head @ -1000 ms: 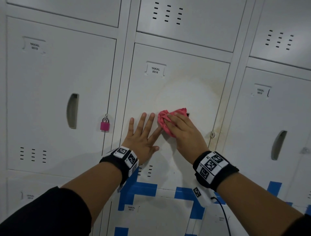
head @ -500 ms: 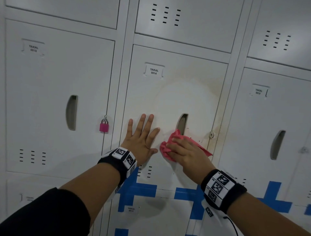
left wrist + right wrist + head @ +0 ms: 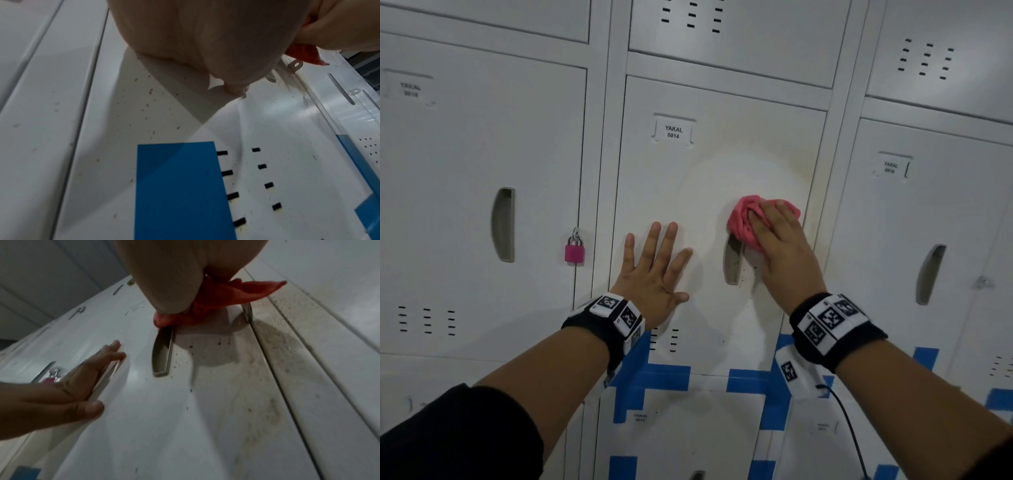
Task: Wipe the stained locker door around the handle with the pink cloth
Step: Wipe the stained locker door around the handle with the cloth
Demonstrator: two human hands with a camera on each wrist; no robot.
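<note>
The locker door [image 3: 688, 185] labelled 0014 is white, with brownish staining along its right edge and dark specks beside the recessed handle [image 3: 732, 263]. My right hand [image 3: 780, 240] holds the bunched pink cloth [image 3: 743, 216] and presses it against the door over the top of the handle. In the right wrist view the cloth [image 3: 226, 296] bulges from under my palm above the handle [image 3: 162, 352]. My left hand [image 3: 654, 270] lies flat on the door left of the handle, fingers spread and straight.
A pink padlock [image 3: 575, 251] hangs on the neighbouring locker to the left. Blue tape [image 3: 654, 373] crosses the door's lower edge near the vent slots [image 3: 259, 167]. A hasp [image 3: 247, 311] sits on the door's right edge. More locker doors surround this one.
My right hand has carried the cloth from below the handle up and to the right, onto the handle's top. The left hand has stayed flat on the door.
</note>
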